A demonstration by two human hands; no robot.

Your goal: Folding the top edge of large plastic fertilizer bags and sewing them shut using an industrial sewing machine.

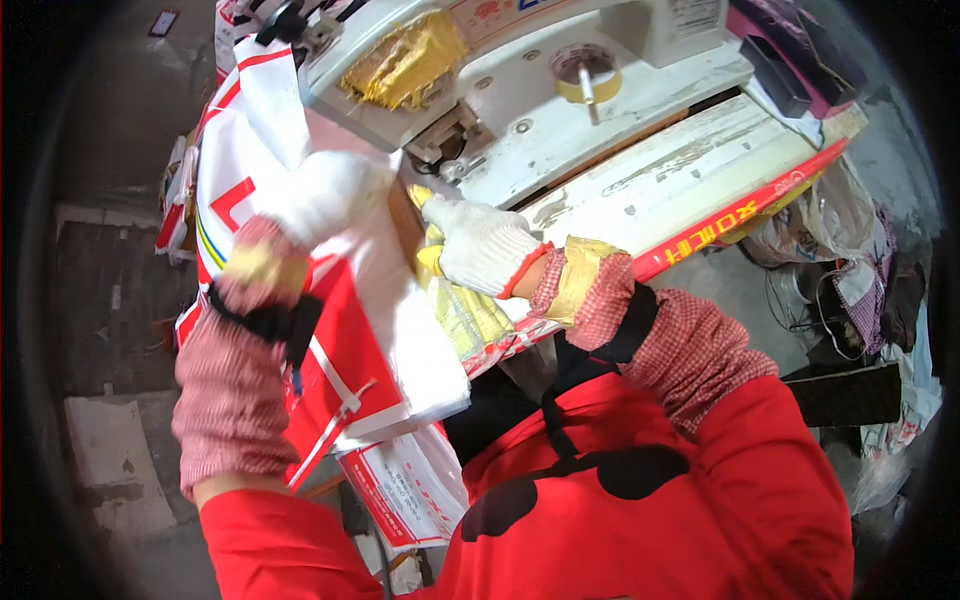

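The pale, worn tabletop [640,180] with a red front strip slants up to the right, and a white industrial sewing machine [610,35] stands along its far side. Left of the machine's needle end lies a white-and-red printed sack [385,290], partly draped over the tabletop's near left edge; whether it is one layer or several, I cannot tell. Its long axis runs from the upper left, beyond the machine head, down toward the person's body, passing just beside the needle end.

The left hand [325,200], in a white glove, is over the upper part of the sack; it is too blurred to tell whether its fingers are spread or pinching. The right hand [485,240], in a knit glove with yellow fingertips [429,262], is nearer the needle end. Its index finger points forward and the others curl; the sack lies just to its left, but whether they pinch its edge cannot be told.

Below the right hand is a pale yellow cloth [470,320]. A yellow foam block [410,62] sits on the machine head, and a smaller tape roll [606,90] rests on the machine bed.
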